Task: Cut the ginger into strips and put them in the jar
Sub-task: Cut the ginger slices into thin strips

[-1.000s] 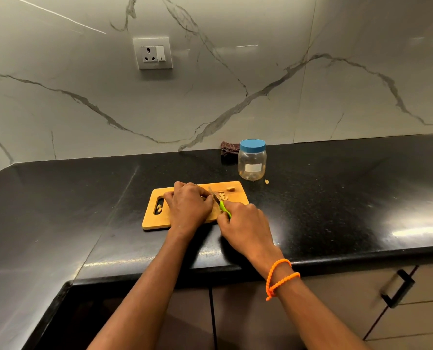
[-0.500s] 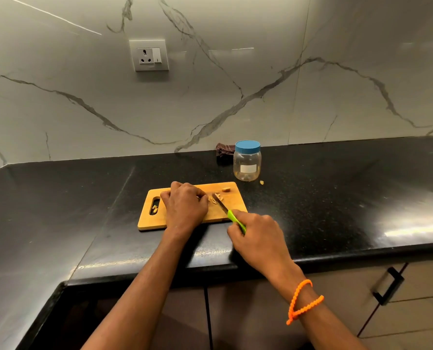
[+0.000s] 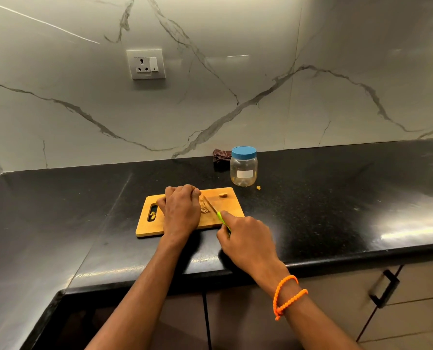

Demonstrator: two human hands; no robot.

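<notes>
A wooden cutting board (image 3: 231, 209) lies on the black counter. My left hand (image 3: 181, 210) rests on it with fingers curled; whether it holds ginger underneath is hidden. Cut ginger strips (image 3: 204, 205) lie just right of that hand. My right hand (image 3: 247, 239) grips a green-handled knife (image 3: 219, 216), its blade pointing up-left beside the strips. One ginger piece (image 3: 223, 195) sits near the board's far right corner, more bits (image 3: 153, 215) in the handle slot. The clear jar (image 3: 243, 167) with a blue lid stands closed behind the board.
A ginger crumb (image 3: 258, 187) lies on the counter right of the jar. A dark cloth (image 3: 220, 156) sits against the marble wall behind it. A wall socket (image 3: 146, 64) is above. Cabinet handles (image 3: 384, 289) show below the counter edge at the right.
My right hand drew back toward the counter edge with the knife, so more blade and green handle show. The left hand stayed on the board.
</notes>
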